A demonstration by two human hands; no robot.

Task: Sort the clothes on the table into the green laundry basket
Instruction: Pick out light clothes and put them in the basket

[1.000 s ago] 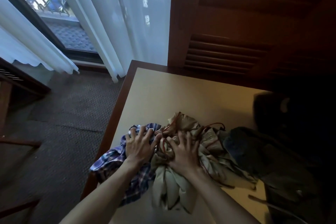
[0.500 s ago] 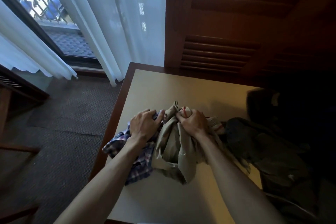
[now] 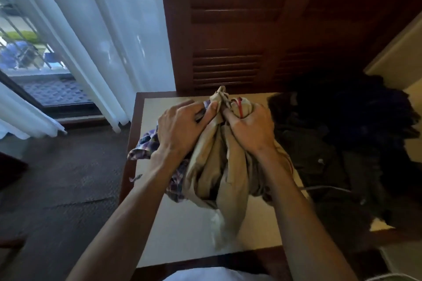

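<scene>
Both hands grip a bundle of clothes held up above the beige table [image 3: 182, 230]. My left hand [image 3: 180, 128] clutches a blue and purple plaid shirt [image 3: 143, 146] together with the edge of a beige garment [image 3: 219, 175]. My right hand [image 3: 249, 128] is closed on the top of the beige garment, where a red cord shows. The beige cloth hangs down from both fists, and its lower end reaches the tabletop. No green laundry basket is in view.
A heap of dark clothes [image 3: 338, 143] covers the table's right side. A dark wooden louvred door [image 3: 228, 29] stands behind the table. White curtains [image 3: 96, 36] and a balcony door are at the left, with grey carpet [image 3: 57, 178] below.
The hands went from pressing flat on the pile to gripping it, then lifted the plaid shirt and beige garment together off the table. The camera has tilted down closer.
</scene>
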